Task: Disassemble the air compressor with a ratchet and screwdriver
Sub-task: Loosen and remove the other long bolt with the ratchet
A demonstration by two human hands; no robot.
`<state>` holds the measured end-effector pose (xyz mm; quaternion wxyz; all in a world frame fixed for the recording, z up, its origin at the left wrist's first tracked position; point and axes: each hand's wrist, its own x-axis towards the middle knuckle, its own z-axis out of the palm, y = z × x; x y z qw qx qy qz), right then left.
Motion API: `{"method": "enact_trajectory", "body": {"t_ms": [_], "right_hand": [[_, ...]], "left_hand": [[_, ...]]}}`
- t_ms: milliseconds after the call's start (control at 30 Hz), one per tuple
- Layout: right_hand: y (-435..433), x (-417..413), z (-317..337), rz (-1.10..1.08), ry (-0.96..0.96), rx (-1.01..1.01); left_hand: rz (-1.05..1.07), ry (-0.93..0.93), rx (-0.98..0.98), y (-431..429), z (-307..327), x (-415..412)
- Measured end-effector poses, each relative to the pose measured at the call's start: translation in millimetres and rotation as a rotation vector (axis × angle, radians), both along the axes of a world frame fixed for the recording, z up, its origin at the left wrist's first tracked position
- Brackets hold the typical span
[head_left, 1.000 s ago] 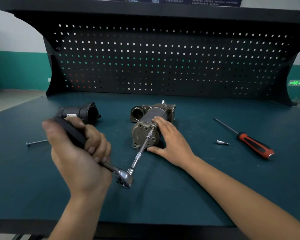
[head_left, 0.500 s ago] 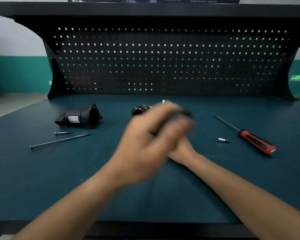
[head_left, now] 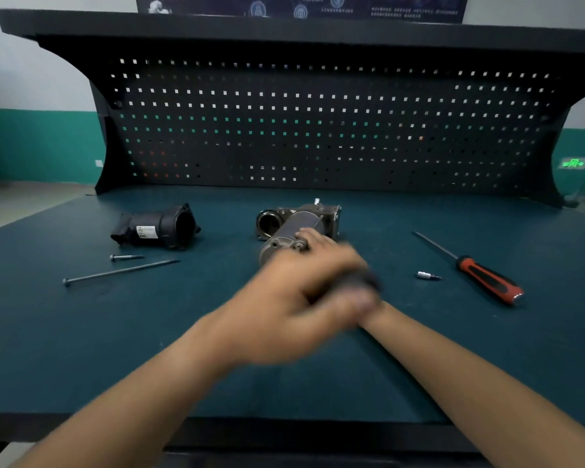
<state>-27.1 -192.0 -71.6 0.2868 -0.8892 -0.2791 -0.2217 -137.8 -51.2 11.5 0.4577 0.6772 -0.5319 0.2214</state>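
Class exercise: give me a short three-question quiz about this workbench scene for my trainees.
1. True or false: the screwdriver lies untouched, right of the compressor.
2. How many loose bolts lie by the black housing? A one, B two, C four.
3. Which hand rests on the compressor?
Key: 1 true; 2 B; 3 the right hand.

Compressor (head_left: 298, 221) lies mid-bench (head_left: 81, 332), detached housing (head_left: 156, 228) left, screwdriver (head_left: 487, 278) right.
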Motion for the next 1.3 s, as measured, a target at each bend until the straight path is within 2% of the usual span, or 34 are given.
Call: {"method": "enact_trajectory", "body": {"t_ms": [33,67,133,167,233,333,400,433,500,567,633,733,767,800,833,867,900,933,967,1033,1100,1167,1200,1233,1300], "right_hand": [[1,-1,-1,0.004,-0.039,0.054],[2,0,-1,0.004,-0.052,0.074],[1,11,1,-0.013,-0.039,-0.063],[1,15,1,-0.037,-0.023,-0.137],[0,18,0,-0.068,0.010,-0.122],[-2,15,-2,-0.055,-0.015,-0.068],[-2,15,-2,-0.060,-0.011,-0.084],[-2,16,-1,-0.063,-0.006,-0.089],[-2,17,-3,-0.055,0.006,-0.080],[-2,17,-4,-0.047,0.012,-0.074],[-1,17,-4,-0.051,0.021,-0.048],[-1,15,-1,-0.029,0.026,0.001],[0,15,-1,-0.029,0.019,-0.021],[0,15,-2,-0.037,0.014,-0.046],[1,15,-1,-0.047,0.013,-0.066],[2,15,-1,-0.049,0.014,-0.073],[2,15,-1,-0.043,0.018,-0.071],[3,16,0,-0.043,0.019,-0.070],[3,15,0,-0.053,0.019,-0.076],[2,14,0,-0.074,0.020,-0.084],[3,14,-1,-0.074,0.020,-0.088],[3,14,0,-0.074,0.022,-0.093],[3,15,0,-0.077,0.025,-0.092],[3,14,0,-0.079,0.028,-0.092],[3,12,0,-0.080,0.038,-0.088]], "left_hand": [[-0.006,-0.126,0.167,0,-6,1],[-0.004,-0.163,0.216,1,-5,0],[0.078,-0.158,0.016,1,-1,-2],[0.146,-0.067,-0.201,2,2,-3],[0.175,0.273,-0.764,11,9,2],[0.004,0.732,-1.465,42,5,18],[-0.084,0.899,-1.749,54,-5,22],[-0.092,0.926,-1.763,56,-10,22],[-0.068,0.852,-1.592,47,-12,19],[-0.024,0.678,-1.232,31,-8,13],[-0.011,0.421,-0.771,17,-1,5],[-0.045,-0.075,0.042,7,-8,0],[-0.055,-0.195,0.234,8,-12,0],[-0.060,-0.287,0.359,12,-14,2],[-0.046,-0.372,0.390,16,-14,3],[0.001,-0.397,0.327,18,-14,2],[0.058,-0.344,0.199,16,-14,2],[0.124,-0.192,-0.058,14,-11,1],[0.135,0.055,-0.400,14,-5,0],[0.056,0.432,-0.993,18,2,5],[0.042,0.591,-1.330,27,1,11],[0.027,0.687,-1.546,35,-3,15],[0.023,0.712,-1.592,35,-4,16],[0.015,0.714,-1.599,34,-4,17],[0.021,0.647,-1.452,28,-3,18]]}}
